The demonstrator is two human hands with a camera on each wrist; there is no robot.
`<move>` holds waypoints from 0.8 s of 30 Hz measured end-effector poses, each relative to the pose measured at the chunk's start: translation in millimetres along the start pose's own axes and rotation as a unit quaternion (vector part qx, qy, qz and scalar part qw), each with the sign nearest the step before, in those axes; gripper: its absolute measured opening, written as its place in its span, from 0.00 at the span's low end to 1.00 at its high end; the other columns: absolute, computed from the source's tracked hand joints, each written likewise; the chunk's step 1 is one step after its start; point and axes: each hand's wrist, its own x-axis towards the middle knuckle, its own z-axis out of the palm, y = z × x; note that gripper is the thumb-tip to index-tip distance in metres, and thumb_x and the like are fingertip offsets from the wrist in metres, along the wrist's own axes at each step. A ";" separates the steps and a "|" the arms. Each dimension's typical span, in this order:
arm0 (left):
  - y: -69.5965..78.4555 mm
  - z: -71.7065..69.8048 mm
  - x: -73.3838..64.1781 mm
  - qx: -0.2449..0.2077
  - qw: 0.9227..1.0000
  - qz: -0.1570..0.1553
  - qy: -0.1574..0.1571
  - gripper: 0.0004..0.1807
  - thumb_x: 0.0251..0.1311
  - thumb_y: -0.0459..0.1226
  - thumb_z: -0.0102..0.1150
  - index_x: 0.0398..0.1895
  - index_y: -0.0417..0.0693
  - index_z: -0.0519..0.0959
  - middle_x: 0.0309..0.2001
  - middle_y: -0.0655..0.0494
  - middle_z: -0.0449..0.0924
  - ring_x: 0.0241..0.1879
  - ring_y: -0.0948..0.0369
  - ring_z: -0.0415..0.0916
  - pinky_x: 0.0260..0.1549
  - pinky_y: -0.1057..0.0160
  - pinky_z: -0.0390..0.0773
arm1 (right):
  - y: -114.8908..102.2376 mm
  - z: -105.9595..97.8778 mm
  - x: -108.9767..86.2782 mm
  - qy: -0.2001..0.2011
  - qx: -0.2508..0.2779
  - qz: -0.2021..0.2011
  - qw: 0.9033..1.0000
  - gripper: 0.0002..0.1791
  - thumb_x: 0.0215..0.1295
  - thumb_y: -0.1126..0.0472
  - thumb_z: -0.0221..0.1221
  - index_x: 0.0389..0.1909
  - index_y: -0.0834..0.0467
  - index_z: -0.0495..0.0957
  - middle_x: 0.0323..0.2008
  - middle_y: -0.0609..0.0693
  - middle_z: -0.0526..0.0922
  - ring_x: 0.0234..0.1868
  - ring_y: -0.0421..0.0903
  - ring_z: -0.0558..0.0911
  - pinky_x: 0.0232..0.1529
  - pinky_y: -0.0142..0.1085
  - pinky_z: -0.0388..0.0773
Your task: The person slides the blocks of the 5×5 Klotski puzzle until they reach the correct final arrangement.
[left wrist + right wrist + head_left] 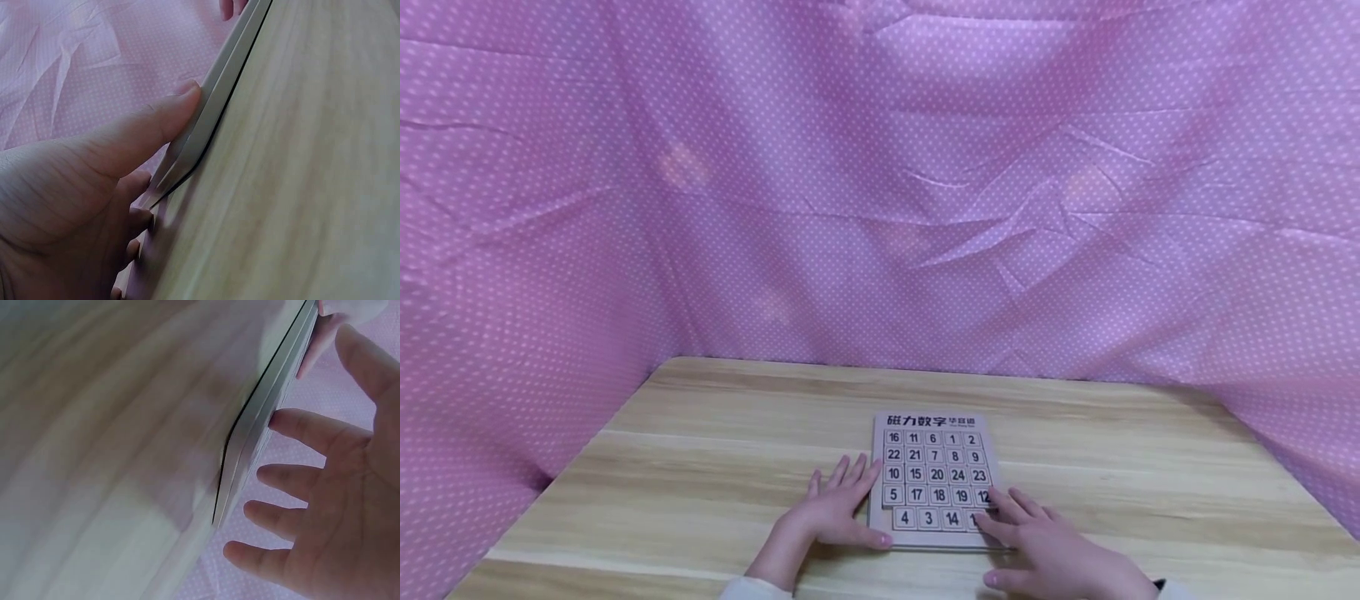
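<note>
A number sliding puzzle (936,483) lies flat on the table, its rows of numbered square tiles facing up. The bottom row starts at tile 4 (905,518), with a bare gap to its left. My left hand (835,508) lies at the near left corner, thumb on the near rim and straight, spread fingers along the left side; the left wrist view shows the thumb (162,115) touching the frame. Over the near right corner, my right hand (1048,550) has its index fingertip on the last bottom-row tile, partly hiding its number. Its other fingers (284,481) are extended.
The wooden table (737,408) extends around the puzzle on every side. A pink dotted cloth (880,183) hangs behind the table and along both sides. Printed lettering (917,421) runs across the puzzle's far rim.
</note>
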 end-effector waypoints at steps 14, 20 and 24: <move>-0.3 -0.6 -0.8 0.010 1.000 0.008 0.004 0.57 0.34 0.63 0.57 0.66 0.46 0.46 0.65 0.42 0.40 0.62 0.44 0.33 0.52 0.38 0.29 | -0.3 5.3 12.2 0.018 0.008 0.013 1.000 0.39 0.49 0.35 0.51 0.58 0.56 0.64 0.61 0.66 0.52 0.59 0.67 0.49 0.48 0.66 0.48; -0.9 0.4 -0.8 0.006 1.000 0.008 0.005 0.57 0.34 0.64 0.57 0.66 0.46 0.46 0.65 0.42 0.40 0.62 0.44 0.33 0.52 0.38 0.29 | 17.6 4.3 23.0 0.040 -0.001 0.051 0.998 0.45 0.46 0.33 0.52 0.58 0.62 0.63 0.59 0.69 0.53 0.58 0.69 0.50 0.45 0.67 0.51; -0.9 1.2 -0.5 0.004 1.000 0.006 0.005 0.57 0.34 0.63 0.57 0.66 0.47 0.46 0.65 0.42 0.40 0.62 0.45 0.33 0.52 0.38 0.29 | 23.8 2.5 28.3 0.040 0.007 0.072 0.997 0.46 0.46 0.33 0.53 0.58 0.63 0.62 0.59 0.69 0.54 0.58 0.68 0.51 0.46 0.66 0.51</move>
